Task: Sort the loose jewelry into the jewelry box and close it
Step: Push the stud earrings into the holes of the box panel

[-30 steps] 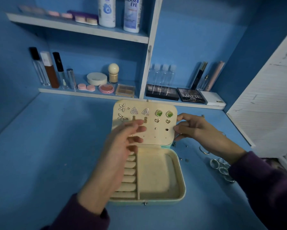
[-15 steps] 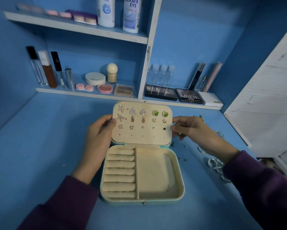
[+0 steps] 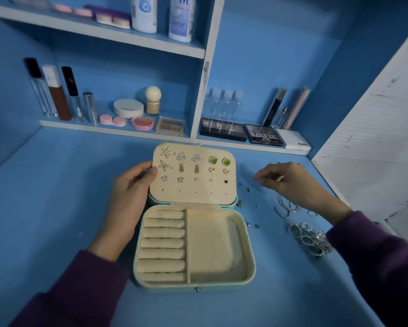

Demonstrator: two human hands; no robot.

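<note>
Right hand [image 3: 285, 182] has quit the lid [image 3: 193, 197], grip unclear; left hand [image 3: 132, 192] pinches its left edge.

Left hand [image 3: 130, 197] gripping jewelry box lid [image 3: 193, 197]

The box [image 3: 251, 274] has a matt, velvety cream lining. Shiny silver metal rings [image 3: 309, 239] lie on the painted blue desk [image 3: 57, 208], which looks matt and slightly scuffed.

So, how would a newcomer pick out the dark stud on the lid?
Find the open jewelry box on the blue table; its raised lid holds rows of earrings. Third row down, far right, under a gold heart, sits the stud: a small dark round dot, while its rowmates are pale and glittery.
</note>
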